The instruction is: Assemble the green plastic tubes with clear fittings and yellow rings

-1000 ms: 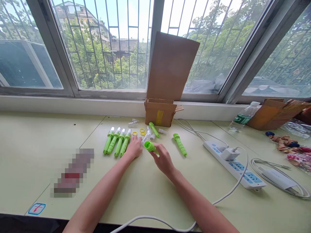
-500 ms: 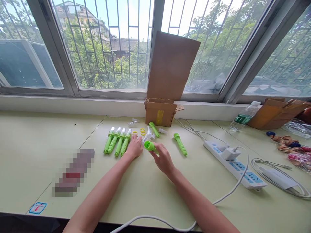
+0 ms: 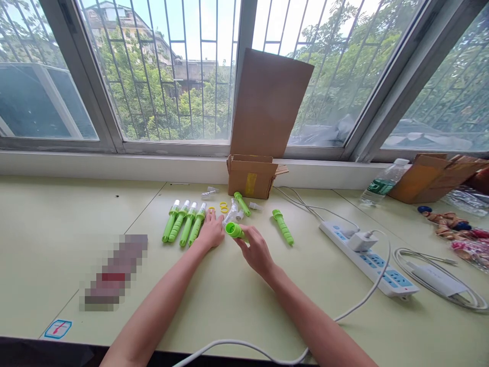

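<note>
My right hand [image 3: 257,254] grips a green plastic tube [image 3: 234,230] by its body, its wide hollow end tilted towards me. My left hand [image 3: 211,230] lies palm down on the table with fingers stretched forward. Its fingertips reach a yellow ring [image 3: 211,208] and partly cover it; I cannot tell if they touch it. Just left of that hand lie several green tubes with clear caps [image 3: 184,223] in a row. Two more yellow rings [image 3: 223,207] and some clear plastic pieces [image 3: 231,211] sit beyond my hands. Loose green tubes [image 3: 282,227] lie farther right and by the box.
A cardboard box [image 3: 250,178] with a raised flap stands against the window sill. On the right are a white power strip [image 3: 369,260] with cables, a coiled charger cable [image 3: 439,280], a water bottle [image 3: 385,182] and bagged figures [image 3: 454,229]. A blurred item [image 3: 116,272] lies left.
My left fingers have stretched slightly forward over the yellow ring. My right hand and its green tube have hardly moved; the view has shifted a little.
</note>
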A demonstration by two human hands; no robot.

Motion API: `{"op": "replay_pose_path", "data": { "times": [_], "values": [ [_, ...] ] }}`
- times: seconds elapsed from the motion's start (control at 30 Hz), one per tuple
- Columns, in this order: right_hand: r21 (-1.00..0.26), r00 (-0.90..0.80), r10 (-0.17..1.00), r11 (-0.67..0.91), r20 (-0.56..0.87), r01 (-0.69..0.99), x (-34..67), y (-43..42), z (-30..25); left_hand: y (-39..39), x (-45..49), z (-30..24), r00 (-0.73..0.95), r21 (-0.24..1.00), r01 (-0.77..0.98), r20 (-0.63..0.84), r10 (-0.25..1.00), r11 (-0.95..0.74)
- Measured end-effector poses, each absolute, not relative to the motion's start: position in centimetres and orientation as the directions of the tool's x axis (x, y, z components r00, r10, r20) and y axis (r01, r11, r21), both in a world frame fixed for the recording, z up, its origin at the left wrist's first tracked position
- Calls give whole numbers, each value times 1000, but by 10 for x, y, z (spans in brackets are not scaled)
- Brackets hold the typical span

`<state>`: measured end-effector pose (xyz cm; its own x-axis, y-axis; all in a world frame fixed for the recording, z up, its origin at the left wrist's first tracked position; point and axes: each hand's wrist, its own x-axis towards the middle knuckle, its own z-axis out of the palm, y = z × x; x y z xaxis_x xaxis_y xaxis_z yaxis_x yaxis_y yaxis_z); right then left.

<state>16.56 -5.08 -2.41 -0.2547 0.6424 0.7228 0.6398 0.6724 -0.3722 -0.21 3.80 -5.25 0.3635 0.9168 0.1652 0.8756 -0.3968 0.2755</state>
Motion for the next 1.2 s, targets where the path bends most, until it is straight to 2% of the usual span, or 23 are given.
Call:
{"op": "replay_pose_path", "data": {
  "times": [0.23,0.43,0.63,0.73,0.83,0.9,0.97,1.07,1.13,1.2],
  "values": [
    [-354,-260,634,673,728,649,166,-50,-25,34,-2,-52,350,198,886,311,884,-420],
    [-350,-264,635,672,726,653,166,-49,-26,32,-2,-48,359,195,880,326,875,-433],
    [-350,-262,633,673,729,652,165,-49,-26,30,-2,-47,346,297,835,371,862,-463],
    [-349,-260,629,675,733,650,166,-49,-27,32,-3,-44,248,453,761,459,853,-465],
    [-354,-242,627,669,740,653,166,-49,-27,31,-5,-34,59,703,564,489,871,-433],
    [-362,-228,632,661,741,658,166,-49,-26,28,-6,-24,-25,861,342,409,912,-376],
    [-375,-218,643,652,734,659,167,-50,-25,21,-7,-10,-50,959,58,279,959,-276],
    [-399,-210,658,647,723,650,167,-50,-25,6,-9,13,129,930,-358,131,983,-77],
    [-415,-199,664,643,721,644,167,-51,-25,-5,-10,27,203,865,-501,110,973,7],
    [-426,-179,669,632,721,647,167,-50,-26,-14,-11,38,250,821,-569,118,961,48]
  ]
}}
